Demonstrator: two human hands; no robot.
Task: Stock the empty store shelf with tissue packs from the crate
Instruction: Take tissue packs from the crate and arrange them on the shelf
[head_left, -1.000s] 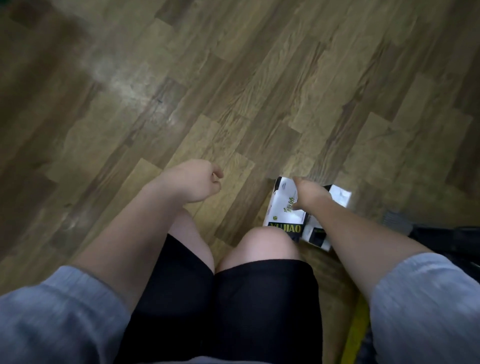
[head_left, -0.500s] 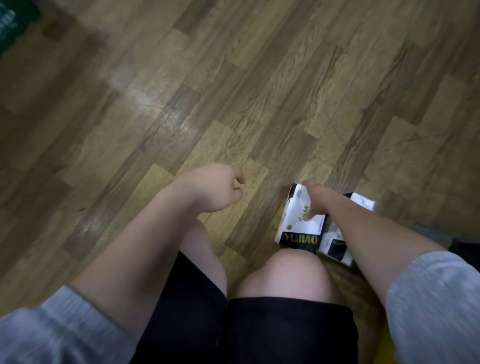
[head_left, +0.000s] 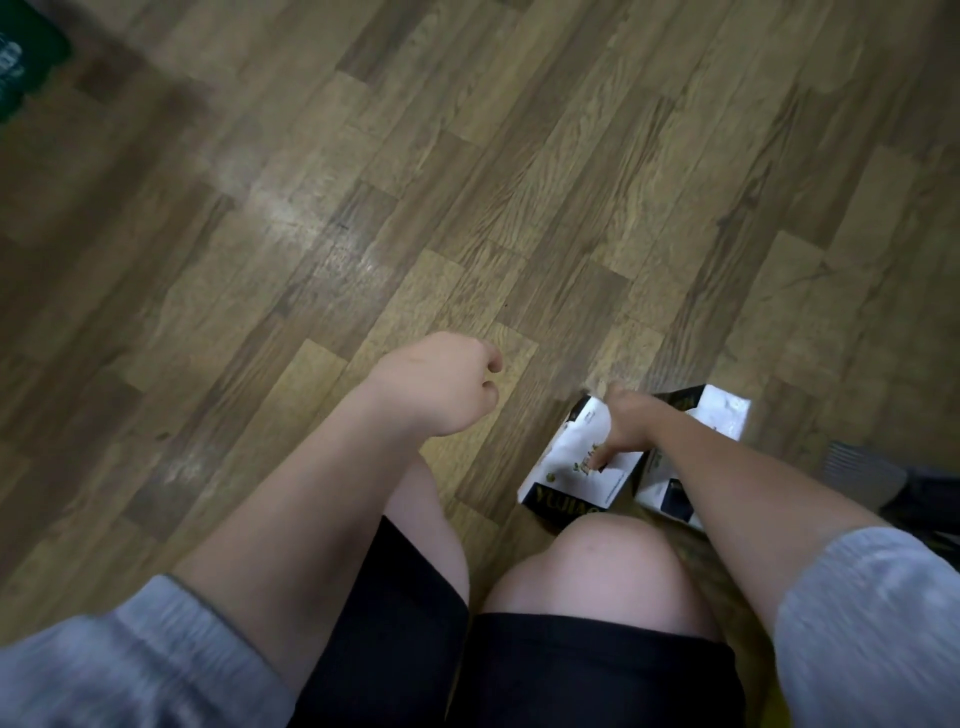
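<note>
Underfoot, a wood-patterned floor (head_left: 519, 171) of staggered brown and tan planks fills nearly the whole head view, with a pale glare patch on the boards left of centre and a darker band of shadow along the left side. A dark green object (head_left: 23, 62) sits cut off at the top left corner, too blurred to identify. Below, the person's bare knees in black shorts (head_left: 519, 665) and grey sleeves (head_left: 872, 618) occupy the lower frame. At the right edge a dark, ribbed grey shape (head_left: 862, 470) lies on the floor, unclear. Two white and black tissue packs (head_left: 576, 467) hang side by side just above the right knee, clear of the floor, gripped from above by the right hand (head_left: 631, 423) with fingers curled over them. The left hand (head_left: 441, 384) hangs over bare floor, well apart from the packs, fingers loosely curled around nothing.
</note>
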